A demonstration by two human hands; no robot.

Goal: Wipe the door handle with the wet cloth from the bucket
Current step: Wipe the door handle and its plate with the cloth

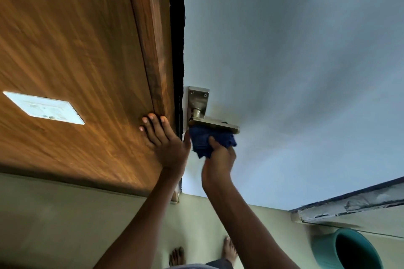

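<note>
A brushed-metal lever door handle [220,126] on a steel backplate [198,98] is mounted on the pale blue door [284,72]. A bunched dark blue cloth [204,141] is pressed against the underside of the lever. My right hand [218,159] grips that cloth from below, fingers wrapped around it. My left hand [162,137] lies flat, fingers spread, on the brown wooden panel [76,50] beside the door's edge, holding nothing. The teal bucket [347,249] stands on the floor at the lower right; what is inside it is dark and unreadable.
A white switch plate [44,107] is set in the wooden panel at the left. A dark gap [178,50] runs between panel and door. A worn painted ledge [349,203] crosses the lower right. My bare feet [228,249] stand on the pale floor.
</note>
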